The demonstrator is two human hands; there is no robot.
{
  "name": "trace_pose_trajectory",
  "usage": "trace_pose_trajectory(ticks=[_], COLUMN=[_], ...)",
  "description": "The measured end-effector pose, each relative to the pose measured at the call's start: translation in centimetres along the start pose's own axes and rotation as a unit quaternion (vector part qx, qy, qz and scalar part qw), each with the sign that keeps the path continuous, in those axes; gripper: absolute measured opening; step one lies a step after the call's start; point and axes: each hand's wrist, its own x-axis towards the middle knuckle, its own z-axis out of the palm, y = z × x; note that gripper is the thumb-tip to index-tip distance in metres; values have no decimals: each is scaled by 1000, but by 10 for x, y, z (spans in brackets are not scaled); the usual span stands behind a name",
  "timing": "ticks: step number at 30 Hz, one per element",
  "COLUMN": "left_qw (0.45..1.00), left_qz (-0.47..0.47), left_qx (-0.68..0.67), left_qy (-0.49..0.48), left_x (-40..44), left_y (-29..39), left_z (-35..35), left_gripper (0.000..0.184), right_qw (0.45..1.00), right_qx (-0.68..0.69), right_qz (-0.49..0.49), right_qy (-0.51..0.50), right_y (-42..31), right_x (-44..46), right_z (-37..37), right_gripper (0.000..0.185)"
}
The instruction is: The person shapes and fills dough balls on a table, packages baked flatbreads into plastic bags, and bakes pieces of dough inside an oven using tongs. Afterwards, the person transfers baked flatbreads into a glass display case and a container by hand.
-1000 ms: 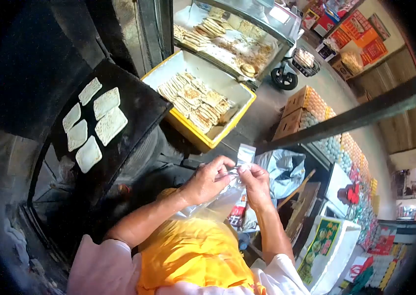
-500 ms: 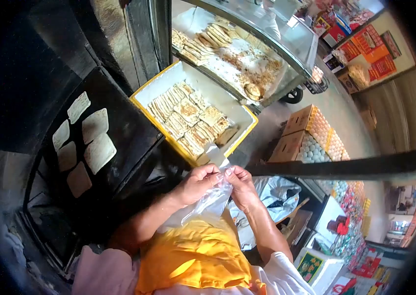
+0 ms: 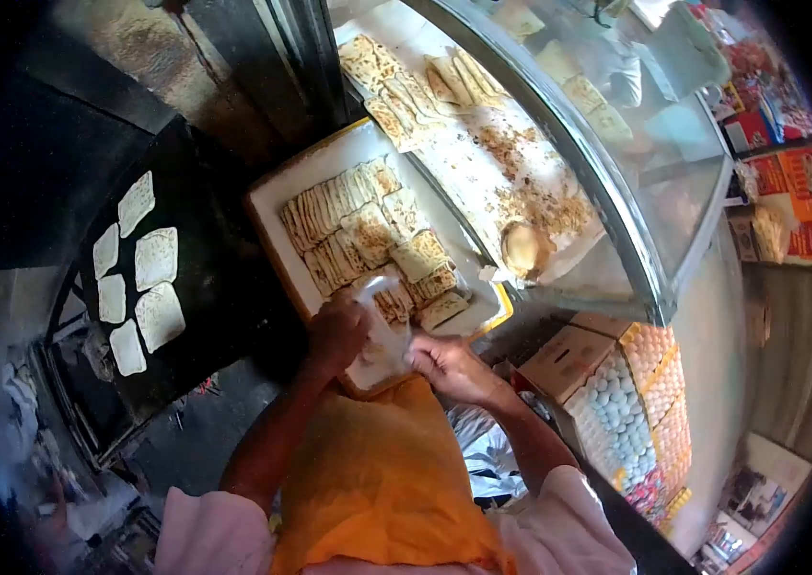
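Note:
Between my two hands a clear plastic bag [image 3: 387, 321] is stretched, its mouth rounded toward the far side. My left hand [image 3: 339, 331], in shadow, grips the bag's left edge. On the other edge, my right hand [image 3: 449, 367] pinches it with thumb and fingers. Both hands are over the near part of a white box [image 3: 277, 225] with a yellow rim. Rows of browned flatbreads [image 3: 368, 230] fill much of that box, some on edge and a few lying flat on top. The bag looks see-through, with flatbreads visible behind it.
Several pale flatbreads [image 3: 157, 259] lie on a dark griddle [image 3: 205, 316] at left. Beyond the box, a glass-sided case [image 3: 655, 249] holds more flatbreads [image 3: 406, 91], crumbs and a round bowl-like item [image 3: 525, 249]. Stacked egg trays [image 3: 617, 402] and a cardboard carton [image 3: 569, 359] stand at right.
My hands have moved forward over the box and spread apart, opening out the bag that was bunched between my fingers. The view has shifted closer to the box and case.

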Motion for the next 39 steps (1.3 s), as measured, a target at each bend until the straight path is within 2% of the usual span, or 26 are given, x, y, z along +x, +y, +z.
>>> trace_pose_trajectory(ticks=[1,2,4,5,7,8,9,10,11,12,13,14,15,16,18,19,20,22,24,25,27,30,34,37,39], left_qw=[999,988,946,953,957,992,990,990,981,976,969,946,909,910,941,941,970,981,973,969,955,964,984,967,980], left_qz=[-6,-68,-134,-142,-154,-107,-54,-59,-56,-58,-60,26,113,109,-63,-66,-67,-68,-89,-95,-117,-88,-48,-141,-67], left_qx=[40,-101,-238,-227,-218,-71,78,77,81,83,84,109,130,126,-17,-20,-88,-156,-132,-124,-109,-50,-41,-87,-55], left_qy=[2,90,176,146,117,7,-104,-104,-164,-195,-226,-305,-380,-380,-331,-331,-217,-98,-168,-192,-250,-246,-168,-196,-177], left_x=[9,12,11,7,-3,-11,-20,-29,-37,-36,-32,-29,-25,-25,-30,-33,-36,-34,-26,-21,-14,-23,-30,-31,-31], left_y=[-14,-21,-37,-47,-52,-47,-42,-36,-28,-21,-10,0,11,19,31,32,33,36,38,37,33,22,19,18,19], left_z=[18,27,44,50,65,67,68,72,78,75,65,54,42,35,30,33,36,32,20,16,16,37,41,41,33], left_gripper=[25,24,23,23,24,23,23,23,21,21,20,19,19,19,22,22,21,21,20,20,21,19,18,17,16], right_qw=[994,988,982,981,995,992,969,966,937,931,904,887,875,858,850,851,836,820,777,777,767,753,781,790,800], right_qx=[74,84,0,3,-40,-116,-211,-200,-278,-292,-369,-404,-423,-455,-474,-474,-500,-528,-574,-575,-584,-617,-570,-560,-544], right_qz=[36,44,-69,-67,-94,49,-2,0,19,18,84,22,26,62,70,68,75,82,136,137,226,182,229,215,212], right_qy=[-69,-119,-175,-181,-21,-24,128,162,210,219,197,222,235,230,219,215,211,204,219,218,143,139,111,128,140], right_y=[-8,5,17,26,45,40,68,65,86,92,88,103,105,101,103,104,106,101,88,82,72,115,92,103,110], right_x=[6,10,25,38,74,98,123,153,184,214,239,262,275,288,299,305,310,314,313,312,311,312,312,313,311], right_z=[-11,-12,-28,-33,-48,-68,-73,-92,-102,-118,-134,-144,-151,-151,-149,-147,-147,-144,-138,-141,-146,-150,-160,-162,-161], right_gripper=[19,18,15,15,17,24,33,49,45,49,48,47,50,54,60,60,63,65,74,74,82,88,93,94,96])
